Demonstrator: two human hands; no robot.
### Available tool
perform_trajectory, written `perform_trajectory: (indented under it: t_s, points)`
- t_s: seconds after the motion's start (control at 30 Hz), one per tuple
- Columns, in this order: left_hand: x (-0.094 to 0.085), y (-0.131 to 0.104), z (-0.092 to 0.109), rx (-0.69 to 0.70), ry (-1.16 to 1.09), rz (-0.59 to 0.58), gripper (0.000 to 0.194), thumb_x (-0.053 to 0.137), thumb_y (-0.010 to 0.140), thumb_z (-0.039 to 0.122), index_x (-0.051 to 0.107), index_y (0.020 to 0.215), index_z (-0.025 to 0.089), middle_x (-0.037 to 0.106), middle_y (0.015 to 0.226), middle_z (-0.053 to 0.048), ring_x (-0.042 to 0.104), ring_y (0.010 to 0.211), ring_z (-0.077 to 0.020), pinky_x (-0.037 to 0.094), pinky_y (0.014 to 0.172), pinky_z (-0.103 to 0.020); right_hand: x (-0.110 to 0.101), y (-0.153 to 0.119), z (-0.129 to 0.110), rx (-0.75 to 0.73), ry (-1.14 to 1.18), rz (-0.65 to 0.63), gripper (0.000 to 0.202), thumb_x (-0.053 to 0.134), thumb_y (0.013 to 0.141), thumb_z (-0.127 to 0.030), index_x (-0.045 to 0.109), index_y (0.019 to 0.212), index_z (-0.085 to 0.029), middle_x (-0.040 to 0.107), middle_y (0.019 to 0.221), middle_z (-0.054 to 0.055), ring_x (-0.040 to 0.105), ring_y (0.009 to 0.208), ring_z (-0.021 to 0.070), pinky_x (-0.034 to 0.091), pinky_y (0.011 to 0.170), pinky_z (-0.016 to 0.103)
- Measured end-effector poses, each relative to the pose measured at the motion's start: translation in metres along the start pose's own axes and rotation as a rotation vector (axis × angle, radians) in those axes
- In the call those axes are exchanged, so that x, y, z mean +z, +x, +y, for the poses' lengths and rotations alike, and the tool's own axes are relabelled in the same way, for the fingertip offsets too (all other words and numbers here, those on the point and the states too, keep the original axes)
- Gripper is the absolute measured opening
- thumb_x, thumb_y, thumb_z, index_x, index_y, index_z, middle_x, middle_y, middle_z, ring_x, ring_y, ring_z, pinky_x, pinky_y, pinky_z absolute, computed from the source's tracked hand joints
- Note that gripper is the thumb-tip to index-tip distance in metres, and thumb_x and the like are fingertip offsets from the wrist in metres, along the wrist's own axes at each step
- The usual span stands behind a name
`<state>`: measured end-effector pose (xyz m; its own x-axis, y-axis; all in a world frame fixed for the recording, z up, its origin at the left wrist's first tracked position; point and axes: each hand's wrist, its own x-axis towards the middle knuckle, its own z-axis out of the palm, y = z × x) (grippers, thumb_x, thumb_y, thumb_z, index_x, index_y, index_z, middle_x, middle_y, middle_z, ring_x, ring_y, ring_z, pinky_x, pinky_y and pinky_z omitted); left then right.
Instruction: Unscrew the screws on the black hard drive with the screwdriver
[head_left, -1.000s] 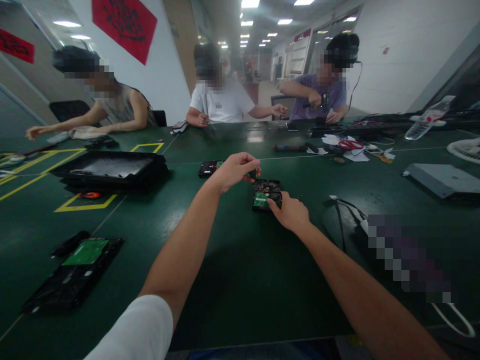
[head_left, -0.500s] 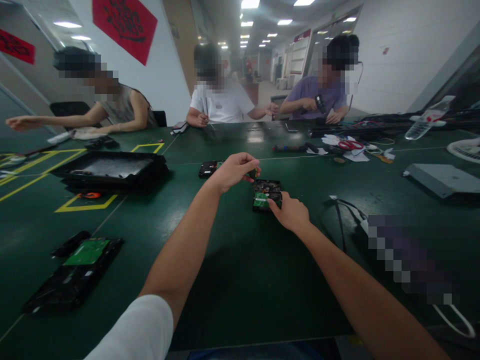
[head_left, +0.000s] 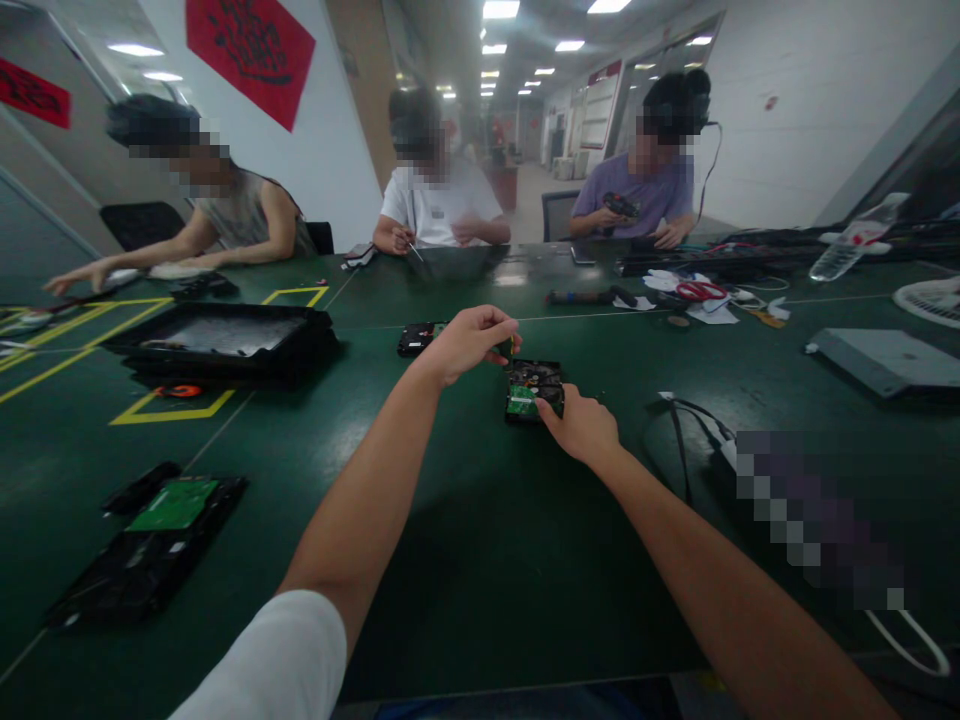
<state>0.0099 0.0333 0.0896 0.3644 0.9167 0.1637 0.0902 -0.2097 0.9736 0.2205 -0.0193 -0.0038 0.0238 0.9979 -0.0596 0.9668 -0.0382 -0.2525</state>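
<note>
Head view. Landmark: rectangular black hard drive (head_left: 532, 384) with small green circuit board (head_left: 520, 401) exposed, flat on glossy dark green tabletop (head_left: 480, 560).

Right hand (head_left: 585, 422): gripping the drive's right side, thumb laid over the top beside the board, other fingertips largely hidden. Left hand (head_left: 477, 340): thumb and fingers pinched on small dark slim piece (head_left: 507, 349) with a touch of yellow, just above the drive's far left corner; cannot tell whether touching it. On the left arm, white short sleeve (head_left: 292, 640).

Left of the drive and slightly beyond: second black hard drive (head_left: 413, 340), partly behind the left wrist. Farther left: stacked black rectangular trays (head_left: 311, 340), grey inside. Nearer and well left: long black casing (head_left: 127, 580) with flat green board (head_left: 172, 503).

Right of the drive: thin black cable (head_left: 680, 445); well right, flat grey metal box (head_left: 892, 355). Beyond and right: dark cylindrical rod (head_left: 579, 297), white paper scraps (head_left: 712, 313), clear plastic bottle (head_left: 855, 245).

Far beyond the drive, at the opposite edge: person in grey sleeveless top (head_left: 262, 225), person in white T-shirt (head_left: 439, 205), person in purple T-shirt (head_left: 611, 180).
</note>
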Motion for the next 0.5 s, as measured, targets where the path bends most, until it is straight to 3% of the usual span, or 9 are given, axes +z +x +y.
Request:
perform_trajectory:
  t_s: [0.5]
  points:
    - [-0.0006,0.0009,-0.0025,0.009,0.0,-0.024,0.024,0.069,0.092,0.038,0.059,0.09,0.015,0.071,0.094,-0.01,0.067,0.083,-0.0154,0.056,0.068,-0.028,0.0041,0.0011,0.0012,-0.008,0.025,0.019,0.065,0.035,0.1,-0.069,0.053,0.131,-0.015,0.073,0.106,0.018,0.073,0.092,0.0333,0.055,0.074,0.04]
